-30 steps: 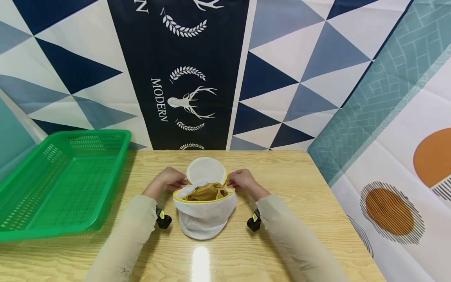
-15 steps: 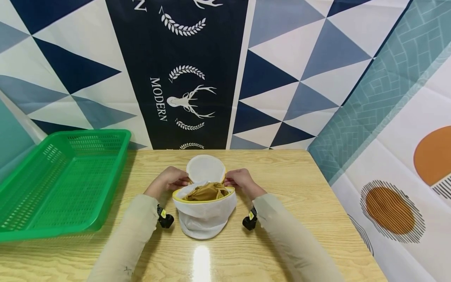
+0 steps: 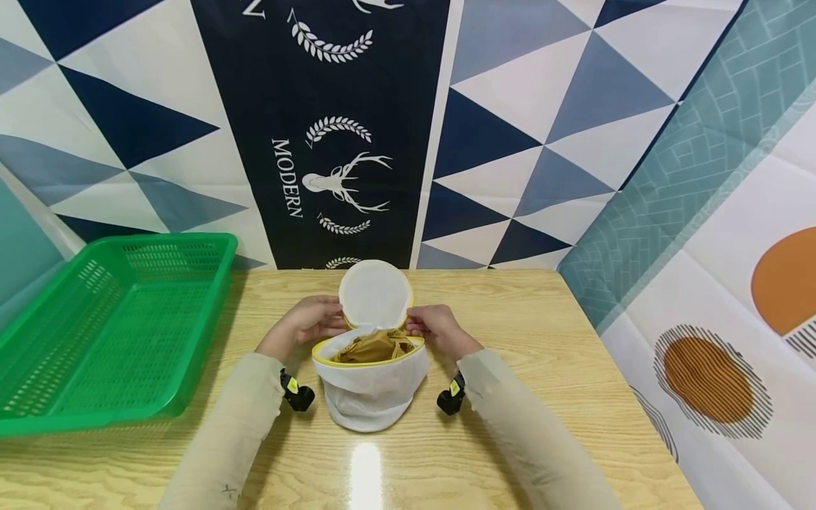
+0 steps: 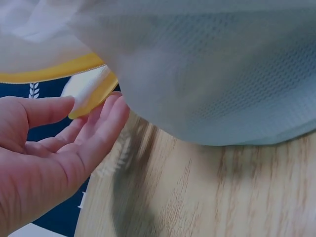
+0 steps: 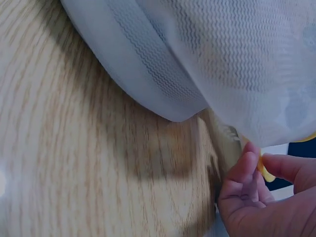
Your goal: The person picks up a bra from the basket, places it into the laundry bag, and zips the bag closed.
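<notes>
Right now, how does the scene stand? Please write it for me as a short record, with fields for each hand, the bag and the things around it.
Left hand: touches the left side of the lid, fingers loose
Right hand: pinches the lid's right edge
Lid: round, white, yellow-edged, raised beyond the bag's mouth
Bag: white, mouth open, yellow trim
Inside bag: tan fabric; lining or separate cloth, cannot tell
Basket: green, to the person's left
Table: light wood, under the bag

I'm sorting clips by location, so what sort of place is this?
Probably an indoor filming corner: a wood-grain table, patterned coverings rising behind and beside it, and black wrist-worn cameras.
</notes>
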The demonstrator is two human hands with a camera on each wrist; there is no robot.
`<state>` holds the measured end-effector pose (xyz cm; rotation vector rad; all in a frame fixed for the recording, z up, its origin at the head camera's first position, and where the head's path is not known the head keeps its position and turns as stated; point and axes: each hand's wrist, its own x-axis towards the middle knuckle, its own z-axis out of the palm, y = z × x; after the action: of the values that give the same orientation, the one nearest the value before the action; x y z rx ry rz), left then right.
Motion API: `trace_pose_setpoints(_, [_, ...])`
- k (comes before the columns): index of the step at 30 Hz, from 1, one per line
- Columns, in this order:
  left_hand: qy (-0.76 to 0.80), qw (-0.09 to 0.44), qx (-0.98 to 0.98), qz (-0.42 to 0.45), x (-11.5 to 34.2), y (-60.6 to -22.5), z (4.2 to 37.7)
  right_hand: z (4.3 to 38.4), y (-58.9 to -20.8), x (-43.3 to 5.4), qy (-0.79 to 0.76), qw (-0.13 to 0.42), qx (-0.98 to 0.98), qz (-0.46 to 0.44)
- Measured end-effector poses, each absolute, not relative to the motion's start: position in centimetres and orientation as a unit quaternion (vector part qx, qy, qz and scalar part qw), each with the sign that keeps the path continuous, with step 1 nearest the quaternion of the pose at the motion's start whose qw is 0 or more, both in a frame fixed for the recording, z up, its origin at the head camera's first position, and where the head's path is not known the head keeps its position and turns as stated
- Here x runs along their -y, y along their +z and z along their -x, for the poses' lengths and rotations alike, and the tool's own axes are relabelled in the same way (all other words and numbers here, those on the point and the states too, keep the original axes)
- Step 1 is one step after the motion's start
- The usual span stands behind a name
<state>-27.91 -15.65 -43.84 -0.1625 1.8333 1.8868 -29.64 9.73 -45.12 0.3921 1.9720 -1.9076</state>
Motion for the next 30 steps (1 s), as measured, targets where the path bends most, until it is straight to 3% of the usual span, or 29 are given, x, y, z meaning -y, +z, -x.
trace_pose_setpoints(30, [0.725, 0.185, -0.662, 0.039, 15.61, -44.07, 27.92, 29.15, -44.35, -9.94, -0.733, 0.188, -0.644, -0.114])
